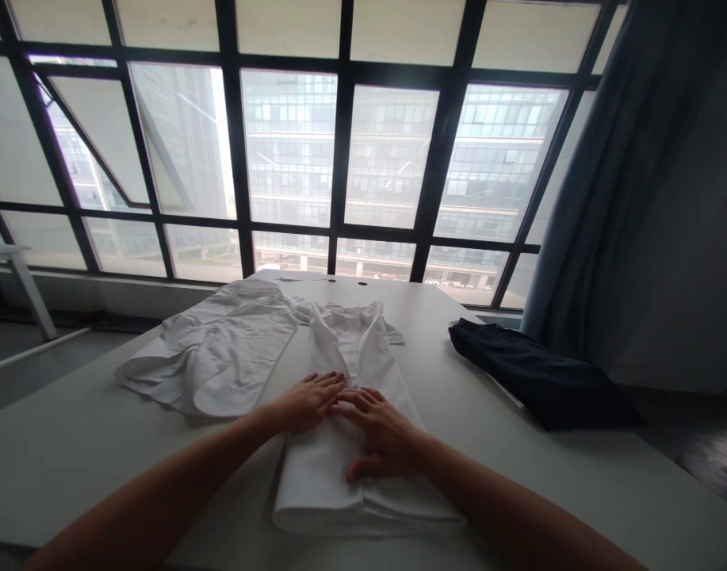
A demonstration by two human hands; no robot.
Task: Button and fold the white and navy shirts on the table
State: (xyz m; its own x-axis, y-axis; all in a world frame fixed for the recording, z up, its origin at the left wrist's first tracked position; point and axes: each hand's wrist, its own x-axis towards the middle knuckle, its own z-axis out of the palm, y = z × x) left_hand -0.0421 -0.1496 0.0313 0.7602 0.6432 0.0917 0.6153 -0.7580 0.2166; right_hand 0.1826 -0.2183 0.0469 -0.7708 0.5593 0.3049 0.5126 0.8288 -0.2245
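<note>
A white garment (345, 476), folded into a long narrow strip, lies on the pale table (71, 444) in front of me. My left hand (309, 399) rests flat on its left side with the fingers stretched out. My right hand (380, 432) lies flat beside it on the same cloth, fingers spread, the fingertips of both hands almost meeting. Neither hand holds anything. A second white shirt (220, 357) lies rumpled and spread to the left, touching the folded one at its far end.
A dark folded garment (535, 373) lies at the table's right edge. Behind the table stands a large black-framed window (339, 159), with a blue-grey curtain (625, 198) at the right. A white table leg (27, 289) shows at the far left.
</note>
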